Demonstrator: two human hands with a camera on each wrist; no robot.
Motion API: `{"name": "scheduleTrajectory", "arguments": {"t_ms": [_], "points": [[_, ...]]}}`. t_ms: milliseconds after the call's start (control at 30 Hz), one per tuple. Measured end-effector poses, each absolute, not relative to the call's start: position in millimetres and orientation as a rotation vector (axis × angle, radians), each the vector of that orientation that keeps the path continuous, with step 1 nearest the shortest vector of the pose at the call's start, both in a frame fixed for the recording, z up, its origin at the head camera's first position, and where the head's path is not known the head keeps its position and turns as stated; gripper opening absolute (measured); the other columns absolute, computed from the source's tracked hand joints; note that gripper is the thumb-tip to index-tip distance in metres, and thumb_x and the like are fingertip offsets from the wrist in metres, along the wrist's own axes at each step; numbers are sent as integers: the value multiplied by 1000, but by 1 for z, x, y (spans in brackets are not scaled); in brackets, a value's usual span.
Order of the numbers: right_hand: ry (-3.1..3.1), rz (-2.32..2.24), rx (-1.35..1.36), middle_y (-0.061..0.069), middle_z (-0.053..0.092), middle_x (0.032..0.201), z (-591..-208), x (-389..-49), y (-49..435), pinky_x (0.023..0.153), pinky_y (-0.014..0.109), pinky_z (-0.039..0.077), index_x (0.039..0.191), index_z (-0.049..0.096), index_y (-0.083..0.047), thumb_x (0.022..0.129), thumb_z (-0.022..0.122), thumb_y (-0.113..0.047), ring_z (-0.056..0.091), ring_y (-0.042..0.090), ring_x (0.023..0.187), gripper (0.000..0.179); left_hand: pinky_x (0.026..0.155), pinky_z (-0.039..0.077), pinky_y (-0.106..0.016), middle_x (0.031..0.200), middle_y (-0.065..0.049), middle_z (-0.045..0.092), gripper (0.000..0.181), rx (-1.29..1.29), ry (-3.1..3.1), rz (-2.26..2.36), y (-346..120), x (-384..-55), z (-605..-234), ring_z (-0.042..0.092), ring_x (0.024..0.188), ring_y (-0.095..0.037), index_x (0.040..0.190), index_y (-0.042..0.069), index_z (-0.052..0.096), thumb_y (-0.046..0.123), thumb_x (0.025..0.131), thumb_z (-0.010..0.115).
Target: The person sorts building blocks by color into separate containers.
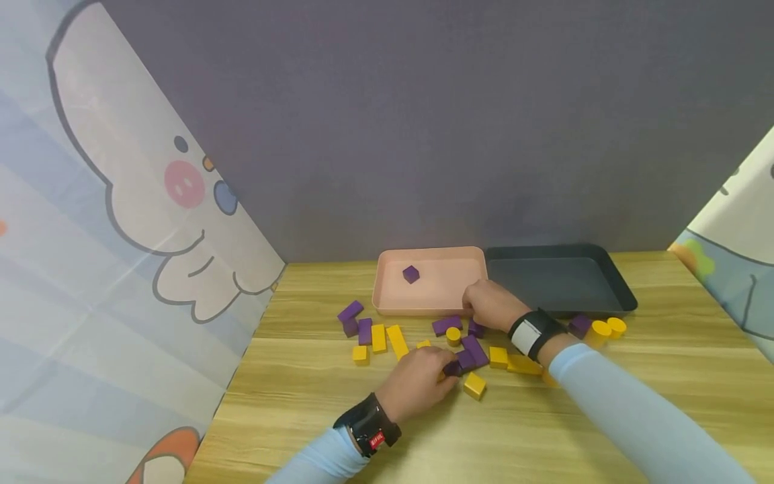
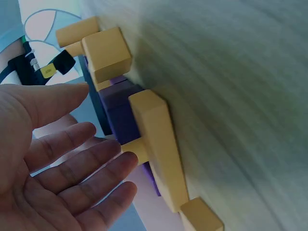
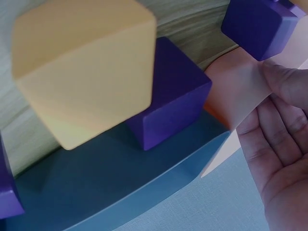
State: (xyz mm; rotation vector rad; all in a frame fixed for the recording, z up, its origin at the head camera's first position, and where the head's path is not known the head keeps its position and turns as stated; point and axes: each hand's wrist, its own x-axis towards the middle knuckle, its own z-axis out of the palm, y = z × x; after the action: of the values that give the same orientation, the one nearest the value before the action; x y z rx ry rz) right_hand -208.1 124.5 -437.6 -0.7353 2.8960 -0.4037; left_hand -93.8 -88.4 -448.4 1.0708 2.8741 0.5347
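Note:
My left hand (image 1: 417,383) is low over the scattered blocks, its fingertips close to a dark purple block (image 1: 452,368). In the left wrist view its thumb and fingers are spread apart, beside a long yellow block (image 2: 156,149) and a purple block (image 2: 122,118). At the front right corner of the pink tray (image 1: 387,306), my right hand (image 1: 496,306) grips the tray wall, with thumb outside and fingers inside. Just by that thumb is a purple cube (image 3: 260,29). Another purple cube (image 1: 411,274) lies inside the pink tray.
A dark grey tray (image 1: 544,282) stands right of the pink one. Several yellow and purple blocks lie in front of both, among them yellow cylinders (image 1: 616,327) and a yellow cube (image 1: 475,386). A grey wall (image 1: 423,134) rises behind the wooden table (image 1: 290,417).

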Motion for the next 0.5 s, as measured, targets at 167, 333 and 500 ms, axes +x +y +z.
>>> {"name": "scheduleTrajectory", "arguments": {"t_ms": [167,333,500], "points": [[2901,-407,-750,-5,62,67,-438,-208,124,65,29,48,74,76,-14,78,77,4,52,16,66,19,54,37,-13,79,11,62,12,1040,2877,502,-86,-93,-453,47,65,1,95,18,70,28,92,77],[2901,-400,-734,-4,64,68,-437,-208,124,66,30,51,76,77,-14,78,78,4,53,16,66,18,57,40,-11,85,8,68,12,1045,2895,502,-83,-96,-457,50,68,2,98,17,72,24,90,79],[2884,-407,-670,-2,70,76,-436,-207,122,75,36,59,83,80,-13,79,80,2,56,17,70,16,62,43,-10,89,7,72,13,1053,2893,501,-81,-99,-462,53,72,4,100,17,73,22,89,79]]}}
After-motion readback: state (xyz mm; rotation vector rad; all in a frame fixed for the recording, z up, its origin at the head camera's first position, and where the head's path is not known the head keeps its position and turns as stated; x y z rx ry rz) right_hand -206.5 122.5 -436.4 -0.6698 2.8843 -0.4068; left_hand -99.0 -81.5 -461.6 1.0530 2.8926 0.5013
